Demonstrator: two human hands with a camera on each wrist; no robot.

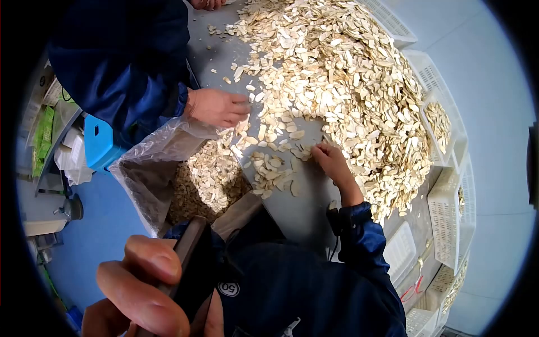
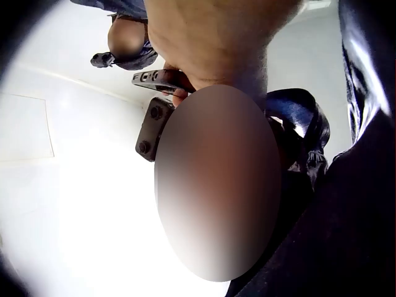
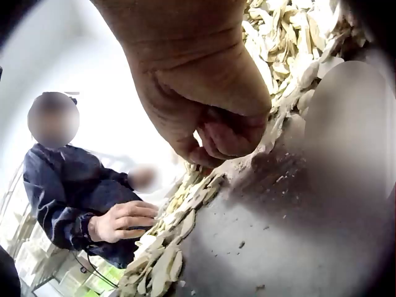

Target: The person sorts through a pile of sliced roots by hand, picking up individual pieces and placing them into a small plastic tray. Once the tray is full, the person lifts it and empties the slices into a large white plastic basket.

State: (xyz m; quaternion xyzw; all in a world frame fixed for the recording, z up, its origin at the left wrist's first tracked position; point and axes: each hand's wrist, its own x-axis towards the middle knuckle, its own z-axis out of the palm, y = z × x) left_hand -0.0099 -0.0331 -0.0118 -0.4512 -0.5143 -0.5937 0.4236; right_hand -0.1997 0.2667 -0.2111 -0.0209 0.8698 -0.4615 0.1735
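Note:
Pale dried slices lie heaped across the grey table. My right hand is low over the table beside the heap, at the edge of a small group of slices. In the right wrist view its fingers are curled with the tips down near slices; no slice shows between them. Close to the head camera, my left hand grips a dark phone-like device. The left wrist view shows this device edge-on at the fingers.
A lined box holding slices stands against the table's left edge. Another person's hand rests over slices beside it. White baskets line the table's right side, and a blue stool stands on the floor at left.

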